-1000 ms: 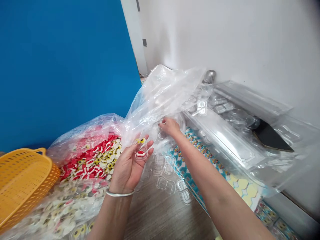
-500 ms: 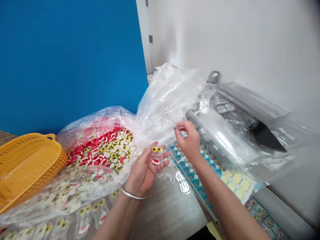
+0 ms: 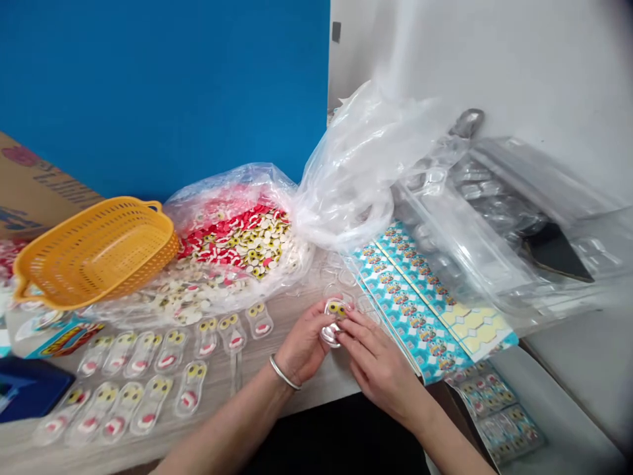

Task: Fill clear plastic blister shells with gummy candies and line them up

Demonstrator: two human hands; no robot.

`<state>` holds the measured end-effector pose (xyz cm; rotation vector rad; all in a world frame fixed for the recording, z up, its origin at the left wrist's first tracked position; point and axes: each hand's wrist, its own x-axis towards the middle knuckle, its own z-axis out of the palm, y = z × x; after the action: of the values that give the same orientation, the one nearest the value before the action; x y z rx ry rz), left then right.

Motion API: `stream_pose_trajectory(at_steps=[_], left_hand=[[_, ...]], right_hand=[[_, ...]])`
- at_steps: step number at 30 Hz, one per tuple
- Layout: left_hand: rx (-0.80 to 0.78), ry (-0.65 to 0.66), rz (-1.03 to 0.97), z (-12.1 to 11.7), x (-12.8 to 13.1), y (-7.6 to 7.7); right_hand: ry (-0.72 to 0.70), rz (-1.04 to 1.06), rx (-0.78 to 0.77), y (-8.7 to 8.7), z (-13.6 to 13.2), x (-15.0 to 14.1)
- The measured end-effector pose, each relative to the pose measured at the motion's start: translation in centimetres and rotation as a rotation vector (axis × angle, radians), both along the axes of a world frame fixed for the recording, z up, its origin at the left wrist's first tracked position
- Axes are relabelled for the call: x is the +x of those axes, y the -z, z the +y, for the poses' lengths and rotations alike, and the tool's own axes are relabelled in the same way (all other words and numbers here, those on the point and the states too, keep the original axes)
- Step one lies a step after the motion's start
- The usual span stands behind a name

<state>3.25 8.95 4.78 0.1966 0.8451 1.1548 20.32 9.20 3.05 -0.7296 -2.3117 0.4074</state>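
Both hands meet over one small clear plastic blister shell [image 3: 330, 335] near the table's front edge. Yellow eye pieces show at its upper end; its lower end shines and is partly covered by fingers. My left hand [image 3: 302, 346], with a silver bangle at the wrist, grips the shell from the left. The fingers of my right hand [image 3: 378, 359] press on its right side. To the left, filled blister shells [image 3: 190, 389] with yellow eyes and red-and-white mouths lie in rows. Beyond my hands is a clear bag [image 3: 242, 244] of loose red, white and yellow pieces.
A yellow basket [image 3: 99, 254] stands at left, before a cardboard box [image 3: 44, 188]. Printed blue card sheets [image 3: 415, 303] lie at right beside clear plastic packaging [image 3: 475, 244]. A dark blue object [image 3: 30, 389] is at the left edge. Packed pieces [image 3: 499, 409] sit low at right.
My right hand has come down from beside the bag to the shell in my left hand. The camera view has shifted left and down, showing more rows of shells.
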Motion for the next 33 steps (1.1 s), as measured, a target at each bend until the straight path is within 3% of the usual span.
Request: stream_pose_trajectory(at_steps=[2,5,8,10,12,15,19,23,27,30,33], left_hand=[[0.025,-0.027,0.038,-1.1,-0.5,0.3],[0.092,-0.029,0.093,-3.1,-1.3,0.8],[0.118,-0.026,0.194,-5.6,-2.5,1.3],[0.118,-0.059,0.430,-7.9,-3.8,1.8],[0.149,-0.112,0.859,-10.7,-5.6,2.3],[0.312,-0.144,1.572,-15.2,-8.8,2.9],[0.483,-0.043,2.071,-19.5,-12.1,3.1],[0.443,0.025,2.245,-20.6,-13.6,3.3],[0.423,0.048,2.268,-20.3,-14.5,3.6],[0.502,0.092,2.221,-20.2,-15.2,3.5],[0.589,0.078,2.233,-20.0,-15.6,3.3]], right_hand=[[0.105,0.140,-0.157,-0.1,-1.1,-0.9],[0.311,0.358,-0.616,0.1,-2.3,-2.9],[0.254,0.546,-1.094,0.7,-3.2,-5.6],[0.174,0.589,-1.264,1.5,-3.9,-7.6],[0.129,0.523,-1.340,2.2,-4.9,-9.6],[0.066,0.335,-1.317,2.9,-6.5,-12.3],[-0.041,0.082,-1.175,2.7,-7.9,-15.9],[-0.040,-0.101,-0.985,2.4,-8.1,-19.2],[-0.043,-0.253,-0.790,2.2,-8.2,-20.7],[-0.043,-0.270,-0.706,1.4,-8.0,-19.5],[0.025,-0.181,-0.656,0.3,-6.5,-16.0]])
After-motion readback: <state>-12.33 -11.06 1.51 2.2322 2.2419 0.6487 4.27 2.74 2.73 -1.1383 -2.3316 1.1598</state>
